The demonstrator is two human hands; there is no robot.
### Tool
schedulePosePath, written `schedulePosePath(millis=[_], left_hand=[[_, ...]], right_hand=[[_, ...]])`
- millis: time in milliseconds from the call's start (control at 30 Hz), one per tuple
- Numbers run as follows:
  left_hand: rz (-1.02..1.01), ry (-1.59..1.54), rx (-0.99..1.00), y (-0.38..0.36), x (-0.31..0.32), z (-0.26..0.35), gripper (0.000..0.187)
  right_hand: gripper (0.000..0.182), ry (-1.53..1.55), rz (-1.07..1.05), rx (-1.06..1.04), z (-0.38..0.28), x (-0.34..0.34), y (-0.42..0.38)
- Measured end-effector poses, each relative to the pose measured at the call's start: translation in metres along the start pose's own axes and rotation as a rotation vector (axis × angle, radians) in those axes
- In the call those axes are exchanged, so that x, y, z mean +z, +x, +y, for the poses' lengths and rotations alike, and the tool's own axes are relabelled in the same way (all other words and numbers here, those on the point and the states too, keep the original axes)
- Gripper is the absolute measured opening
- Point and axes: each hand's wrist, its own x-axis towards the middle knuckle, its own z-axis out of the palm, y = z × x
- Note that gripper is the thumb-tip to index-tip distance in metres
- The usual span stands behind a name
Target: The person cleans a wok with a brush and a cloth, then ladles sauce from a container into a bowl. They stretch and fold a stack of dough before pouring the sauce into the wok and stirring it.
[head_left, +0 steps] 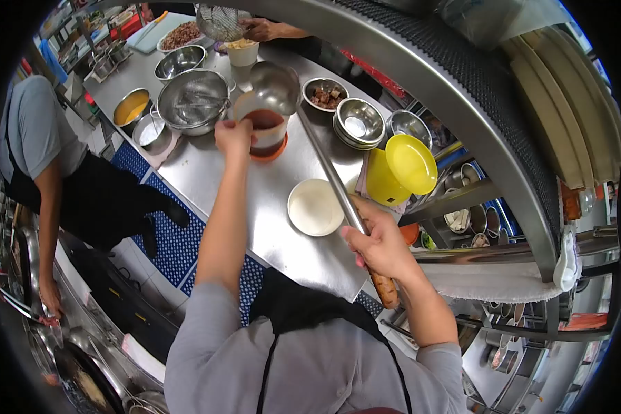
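My left hand (234, 136) is closed on the near edge of a translucent container (272, 138) with reddish-brown contents, above an orange rim on the steel table. In my right hand (378, 241) is the wooden handle of a long metal ladle (331, 169). The ladle's round bowl (274, 86) is over the far side of the container. A white bowl (315, 207) sits between my forearms, beside the ladle's shaft.
A sieve over a bowl (193, 100) and stacked steel bowls (359, 123) stand on the table (255, 234). A yellow container (386, 181) is at right, under a metal shelf frame (476, 103). One person (48, 159) stands left; another's hand (261, 30) is at the far side.
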Motion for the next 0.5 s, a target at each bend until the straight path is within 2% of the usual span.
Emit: schedulePosePath(millis=[67,133,233,333,500], left_hand=[[-0.039,-0.106,-0.004,-0.008,-0.011,-0.014,0.039],[-0.057,-0.177,-0.020,-0.024,-0.023,-0.019,0.043],[-0.071,-0.185,-0.034,-0.050,-0.039,-0.019,0.049],[-0.069,-0.209,-0.029,-0.069,-0.049,-0.015,0.051],[-0.108,-0.255,-0.011,-0.074,-0.053,-0.022,0.051]], right_hand=[[0.066,-0.201,0.079,-0.166,0.005,0.003,0.004],[0.072,-0.382,0.123,-0.242,0.001,0.007,0.002],[0.072,-0.551,0.072,-0.219,-0.009,0.007,-0.009],[0.069,-0.649,-0.017,0.017,-0.040,0.007,-0.025],[0.062,-0.840,-0.085,-0.063,-0.044,0.009,-0.027]])
